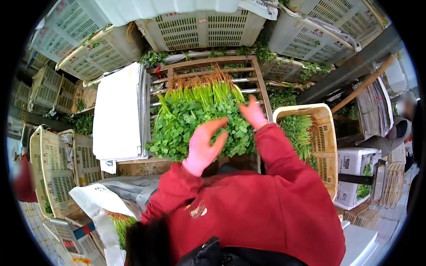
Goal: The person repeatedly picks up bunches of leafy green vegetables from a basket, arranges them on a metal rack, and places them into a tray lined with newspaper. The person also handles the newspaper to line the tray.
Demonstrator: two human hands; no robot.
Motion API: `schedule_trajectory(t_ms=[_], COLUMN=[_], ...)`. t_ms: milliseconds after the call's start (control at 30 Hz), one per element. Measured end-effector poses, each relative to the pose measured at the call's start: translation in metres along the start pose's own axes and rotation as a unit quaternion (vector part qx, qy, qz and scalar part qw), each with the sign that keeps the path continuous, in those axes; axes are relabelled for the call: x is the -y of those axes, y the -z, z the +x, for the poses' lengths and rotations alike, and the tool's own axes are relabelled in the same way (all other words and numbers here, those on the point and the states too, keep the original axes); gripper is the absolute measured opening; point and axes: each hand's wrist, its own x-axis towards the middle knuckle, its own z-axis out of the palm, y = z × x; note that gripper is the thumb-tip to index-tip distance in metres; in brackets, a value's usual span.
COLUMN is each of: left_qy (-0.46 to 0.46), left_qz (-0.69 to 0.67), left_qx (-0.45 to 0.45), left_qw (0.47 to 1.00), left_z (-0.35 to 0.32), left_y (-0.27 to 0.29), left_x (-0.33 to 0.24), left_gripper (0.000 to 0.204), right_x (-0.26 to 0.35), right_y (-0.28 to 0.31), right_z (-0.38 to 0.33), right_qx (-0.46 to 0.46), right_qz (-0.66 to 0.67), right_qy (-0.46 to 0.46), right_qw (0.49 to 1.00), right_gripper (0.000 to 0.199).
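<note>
A wide bed of leafy greens (202, 111) with thin pale stalks and brown roots lies on a slatted metal rack (262, 84) in front of me, roots toward the far side. Over the near leaves, my left hand (206, 144) is open, thumb and fingers apart, with nothing in it. My right hand (254, 113) is at the right edge of the greens, fingers apart and holding nothing that I can see. Both hands look pink, as if in thin gloves. Whether the fingertips touch the leaves I cannot tell.
A stack of white paper sheets (119, 115) adjoins the rack's left side. On the right stands a cream plastic crate (326, 146) holding more rooted greens. Slotted crates (199, 31) line the back. A scale (66, 237) is at lower left; a person (401, 128) appears far right.
</note>
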Motion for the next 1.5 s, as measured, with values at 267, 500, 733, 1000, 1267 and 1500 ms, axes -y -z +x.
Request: schedule_trajectory(t_ms=[267,500,733,1000,1267,1500], left_qy=[-0.063,-0.043,-0.097,-0.089,-0.104,-0.006], left_qz=[0.307,0.325,0.342,0.282,0.183,0.292], left_qx=[0.0,-0.004,0.029,-0.083,0.068,-0.175], left_qw=[0.95,0.945,0.934,0.952,0.975,0.94], left_z=[0.052,0.071,0.1,0.105,0.1,0.099], left_y=[-0.052,-0.068,-0.065,-0.045,-0.045,0.083], left_x=[0.083,0.069,0.031,0.094,0.104,0.072], left_gripper=[0.049,0.055,0.045,0.022,0.026,0.051], right_x=[-0.031,0.004,-0.024,0.029,0.055,0.091], right_y=[0.038,0.075,0.069,0.065,-0.007,0.062], right_z=[-0.001,0.038,0.061,0.074,0.081,0.128], right_qx=[-0.035,-0.027,-0.08,0.001,-0.021,0.167], right_qz=[0.049,-0.136,-0.067,-0.151,-0.184,0.037], right_qy=[0.086,0.176,0.131,0.081,0.151,-0.189], right_qw=[0.994,0.975,0.986,0.985,0.971,0.967], right_gripper=[0.075,0.048,0.026,0.059,0.044,0.073])
